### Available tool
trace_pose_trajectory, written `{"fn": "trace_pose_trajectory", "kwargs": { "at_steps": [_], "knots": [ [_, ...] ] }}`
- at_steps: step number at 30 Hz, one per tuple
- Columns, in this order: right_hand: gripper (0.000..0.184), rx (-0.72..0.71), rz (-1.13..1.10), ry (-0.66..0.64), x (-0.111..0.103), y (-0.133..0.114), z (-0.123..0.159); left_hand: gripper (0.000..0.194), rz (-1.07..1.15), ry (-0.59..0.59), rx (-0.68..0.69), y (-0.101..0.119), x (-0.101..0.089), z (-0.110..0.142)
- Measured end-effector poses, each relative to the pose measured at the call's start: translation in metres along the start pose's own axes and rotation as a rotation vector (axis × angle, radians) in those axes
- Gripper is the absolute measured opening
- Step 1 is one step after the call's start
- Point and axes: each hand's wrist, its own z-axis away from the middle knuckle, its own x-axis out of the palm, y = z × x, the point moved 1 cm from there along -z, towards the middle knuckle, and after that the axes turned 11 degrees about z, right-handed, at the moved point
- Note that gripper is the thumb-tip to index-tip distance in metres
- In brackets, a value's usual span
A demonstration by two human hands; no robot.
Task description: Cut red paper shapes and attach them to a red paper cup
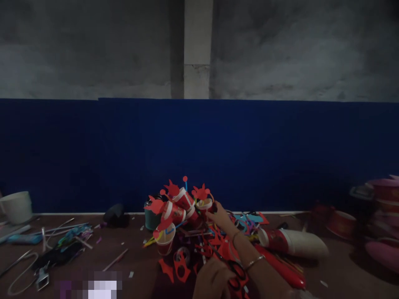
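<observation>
My right hand (217, 213) reaches forward and grips a red and white paper cup (205, 204) with red paper cutouts at its rim. Beside it several similar cups lean in a pile, one of them a tilted paper cup (174, 211). A further upright paper cup (165, 240) stands nearer, with a bent straw in it. Low in the view, my left hand (212, 279) is curled; anything in its fingers is hidden. Close to its right lie black-handled scissors (237, 272). Red paper scraps (181, 268) and a roll of tape (183, 254) lie to its left.
A stack of paper cups (293, 243) lies on its side at the right, near a red pouch (280, 265). Straws and cords (68, 236) clutter the left, with a white mug (17, 207) behind. A blue panel (199, 149) closes off the table's back edge.
</observation>
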Motion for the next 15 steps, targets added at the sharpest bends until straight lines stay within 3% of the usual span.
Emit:
{"fn": "trace_pose_trajectory", "kwargs": {
  "at_steps": [3, 15],
  "knots": [
    [0.063, 0.023, 0.02, -0.016, 0.005, 0.008, -0.002, 0.021, 0.005, 0.008, 0.008, 0.0, 0.002, 0.0],
    [0.044, -0.055, 0.141, -0.056, 0.005, 0.01, 0.004, 0.025, 0.046, -0.148, -0.031, 0.004, 0.002, 0.0]
  ]
}}
